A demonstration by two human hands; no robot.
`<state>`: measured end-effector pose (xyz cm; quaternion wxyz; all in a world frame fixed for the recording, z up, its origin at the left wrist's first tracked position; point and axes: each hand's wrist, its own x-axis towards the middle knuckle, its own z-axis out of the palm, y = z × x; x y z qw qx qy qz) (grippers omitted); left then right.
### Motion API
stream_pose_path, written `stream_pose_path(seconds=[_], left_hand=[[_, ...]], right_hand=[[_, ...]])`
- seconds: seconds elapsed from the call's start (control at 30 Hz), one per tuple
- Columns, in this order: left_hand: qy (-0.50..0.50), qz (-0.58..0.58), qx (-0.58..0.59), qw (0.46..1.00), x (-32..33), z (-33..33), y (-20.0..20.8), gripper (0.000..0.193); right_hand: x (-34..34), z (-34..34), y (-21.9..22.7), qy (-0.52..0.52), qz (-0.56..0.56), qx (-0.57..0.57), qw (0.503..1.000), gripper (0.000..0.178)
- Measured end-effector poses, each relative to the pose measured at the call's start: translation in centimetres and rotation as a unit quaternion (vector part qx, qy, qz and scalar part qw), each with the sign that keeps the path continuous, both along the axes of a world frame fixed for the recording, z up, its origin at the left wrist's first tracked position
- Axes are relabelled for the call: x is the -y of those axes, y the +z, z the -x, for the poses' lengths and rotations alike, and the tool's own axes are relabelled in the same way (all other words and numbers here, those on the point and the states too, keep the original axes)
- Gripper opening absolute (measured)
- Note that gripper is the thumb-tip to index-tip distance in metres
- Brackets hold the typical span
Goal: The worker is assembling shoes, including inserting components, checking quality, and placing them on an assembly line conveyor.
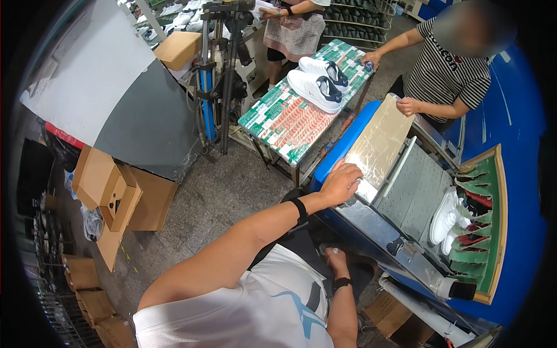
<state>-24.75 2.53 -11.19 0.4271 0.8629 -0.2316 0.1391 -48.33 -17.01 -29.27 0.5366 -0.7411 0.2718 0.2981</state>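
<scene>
My left hand (342, 181) rests at the near end of a tan board (380, 142) covered in shiny clear film. Its fingers are bent and drawn together; whatever they may hold is too small to make out. Low by my lap, my right hand (335, 259) is closed, with a small pale, shiny bit showing at its fingertips. Beyond the board, a pair of white sneakers (316, 90) with dark linings stands on a narrow table (264, 119) patched with green and red printed tape. More white sneakers (445, 217) lie on the grey conveyor (409, 191) to my right.
A green strip curtain (484, 232) in a wooden frame hangs at the blue machine's opening. Across the board stands a co-worker (447, 69), one hand on the table's corner; another person (293, 29) works farther back. Open cardboard boxes (116, 191) sit on the left floor.
</scene>
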Motion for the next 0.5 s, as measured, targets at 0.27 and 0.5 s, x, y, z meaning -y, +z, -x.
stream_pose_path(seconds=[0.27,0.5], left_hand=[[-0.001,-0.001,-0.002,1.0,-0.02,0.08,0.19,0.025],[0.001,-0.003,-0.001,1.0,0.07,0.06,0.03,0.025]], right_hand=[[-0.28,-0.02,0.72,0.002,-0.002,0.004,1.0,0.026],[-0.12,0.04,0.94,-0.01,-0.02,0.005,1.0,0.028]])
